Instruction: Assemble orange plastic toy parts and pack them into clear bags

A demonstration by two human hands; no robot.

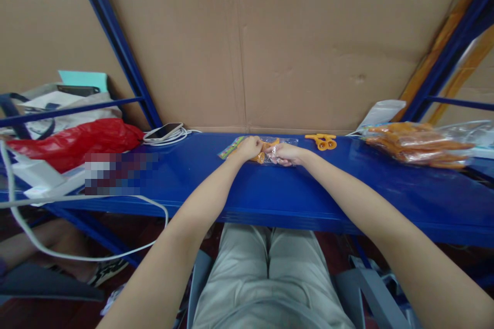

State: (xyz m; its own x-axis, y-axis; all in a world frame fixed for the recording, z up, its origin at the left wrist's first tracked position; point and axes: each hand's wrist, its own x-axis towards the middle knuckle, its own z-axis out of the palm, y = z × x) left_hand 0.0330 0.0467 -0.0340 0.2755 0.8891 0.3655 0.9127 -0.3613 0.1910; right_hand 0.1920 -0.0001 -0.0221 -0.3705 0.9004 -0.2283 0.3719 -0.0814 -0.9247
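On the blue shelf top, a clear plastic bag [285,141] with a colourful printed header lies under both hands, with orange plastic pieces [261,157] showing inside. My left hand [250,148] is closed on the bag near its printed end, fingers partly hidden. At the other end, my right hand [286,154] grips the crinkled film with bent fingers. Just to the right of that hand lie loose orange plastic parts [327,144] with round cup-like ends, touched by neither hand.
Several filled bags of orange pieces [417,146] are piled at the right. To the left are a phone [165,132] on a coiled white cable, a red plastic bag [85,139] and a white power strip [57,182]. Cardboard [293,46] walls the back; another person's leg [57,241] shows lower left.
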